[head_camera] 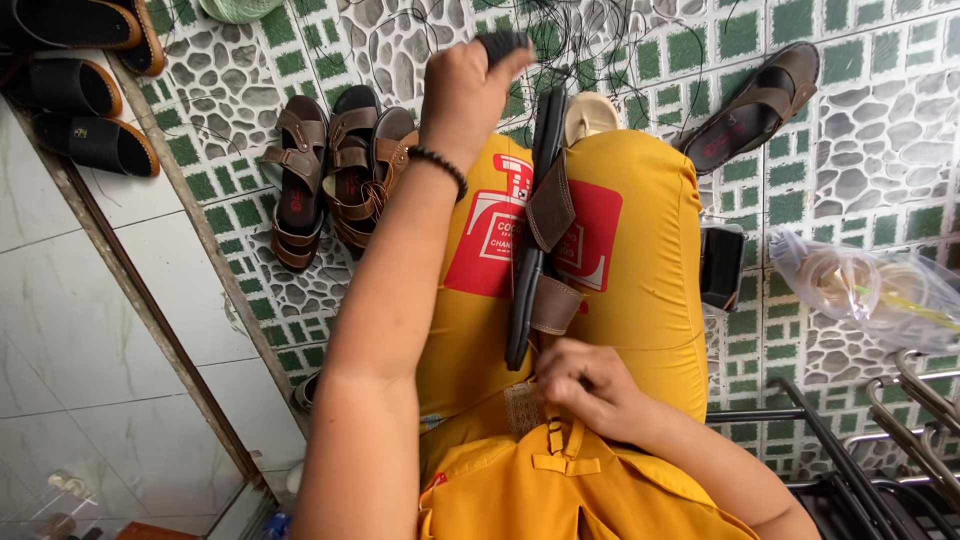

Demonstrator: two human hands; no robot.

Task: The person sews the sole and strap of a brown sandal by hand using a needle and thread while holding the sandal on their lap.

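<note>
A black-soled sandal with brown leather straps (540, 240) lies on edge along the person's lap, on a yellow apron with a red printed patch (640, 270), running from twelve o'clock down to the centre. At six o'clock from the sandal, the right hand (585, 385) rests by its near end, fingers curled together; whether they pinch anything cannot be told. At eleven o'clock, the left hand (470, 85) is raised, fingers clamped on a small dark object (500, 45). A black beaded bracelet (440, 165) circles that wrist. At nine o'clock, brown strapped sandals (335, 170) stand on the green pebble-patterned floor tiles (850, 150); at two o'clock lies a single brown sandal (755, 100).
</note>
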